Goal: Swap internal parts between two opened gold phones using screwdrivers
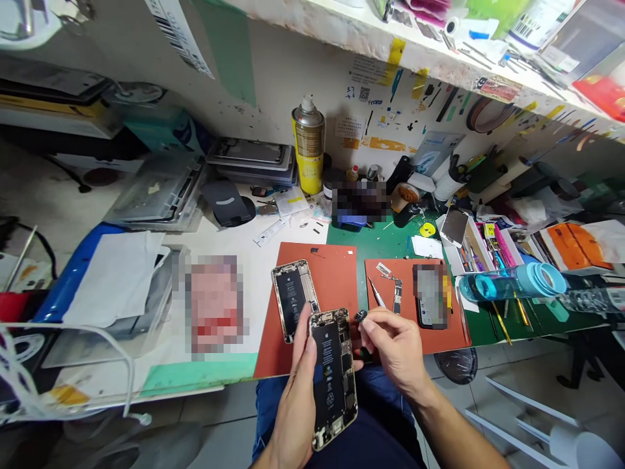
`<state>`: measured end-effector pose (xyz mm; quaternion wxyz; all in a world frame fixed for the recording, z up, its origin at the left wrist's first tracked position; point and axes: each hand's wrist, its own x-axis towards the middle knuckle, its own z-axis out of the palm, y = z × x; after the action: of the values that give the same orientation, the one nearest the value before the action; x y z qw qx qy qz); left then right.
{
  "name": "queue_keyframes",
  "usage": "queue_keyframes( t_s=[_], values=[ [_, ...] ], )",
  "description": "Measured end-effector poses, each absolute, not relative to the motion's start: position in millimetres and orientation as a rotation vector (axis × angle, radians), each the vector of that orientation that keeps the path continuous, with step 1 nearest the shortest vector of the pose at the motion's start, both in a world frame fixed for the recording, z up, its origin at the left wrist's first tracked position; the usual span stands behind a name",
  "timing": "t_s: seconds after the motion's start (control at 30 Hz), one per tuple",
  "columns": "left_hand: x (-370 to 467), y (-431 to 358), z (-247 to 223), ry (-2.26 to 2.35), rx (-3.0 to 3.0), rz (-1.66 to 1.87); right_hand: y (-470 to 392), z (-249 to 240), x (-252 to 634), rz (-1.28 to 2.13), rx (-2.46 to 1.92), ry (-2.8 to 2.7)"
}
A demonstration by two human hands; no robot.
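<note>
My left hand (296, 397) is wrapped round an opened phone (328, 374), its black battery and inner parts facing up. Between the thumb and fingers of my right hand (393, 345), just right of that phone's top edge, is a small dark part (360, 316), perhaps a camera module; its kind is too small to be sure of. A second opened phone (291, 293) lies on the red-brown mat (336, 260) behind the held one. To the right, tweezers (376, 293) and a narrow logic board (397, 295) rest on another red-brown mat.
A dark phone (431, 303) lies on the right mat. A blue water bottle (512, 282) lies across tools at right. A yellow spray can (309, 146) stands at the back, near plastic boxes (254, 159). A loaded shelf (439, 65) overhangs the bench.
</note>
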<state>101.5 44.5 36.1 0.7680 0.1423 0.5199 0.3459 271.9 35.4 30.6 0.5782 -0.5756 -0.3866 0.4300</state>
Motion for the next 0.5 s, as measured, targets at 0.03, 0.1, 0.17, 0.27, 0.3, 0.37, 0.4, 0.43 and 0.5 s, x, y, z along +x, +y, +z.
queue_keyframes(
  t_s=[0.03, 0.1, 0.17, 0.27, 0.3, 0.37, 0.4, 0.43, 0.5],
  values=[
    [100, 47, 36, 1.18, 0.4, 0.781, 35, 28, 269, 1.145, -1.282, -0.755],
    [97, 52, 34, 1.229, 0.594, 0.823, 35, 25, 264, 1.336, -1.172, -0.563],
    [95, 57, 33, 1.203, 0.752, 0.824, 35, 24, 259, 1.418, -1.125, -0.491],
    [95, 64, 32, 1.157, 0.922, 0.785, 34, 23, 253, 1.4, -1.104, -0.484],
    [95, 67, 32, 1.153, 0.971, 0.767, 34, 23, 252, 1.375, -1.103, -0.489],
    [95, 70, 33, 1.155, 1.054, 0.74, 32, 20, 250, 1.315, -1.106, -0.51],
    [96, 72, 34, 1.159, 1.082, 0.734, 31, 19, 250, 1.289, -1.11, -0.53],
    [97, 73, 34, 1.165, 1.098, 0.737, 30, 17, 250, 1.271, -1.112, -0.554],
    [98, 74, 36, 1.164, 1.105, 0.752, 27, 13, 250, 1.254, -1.116, -0.604]
  ],
)
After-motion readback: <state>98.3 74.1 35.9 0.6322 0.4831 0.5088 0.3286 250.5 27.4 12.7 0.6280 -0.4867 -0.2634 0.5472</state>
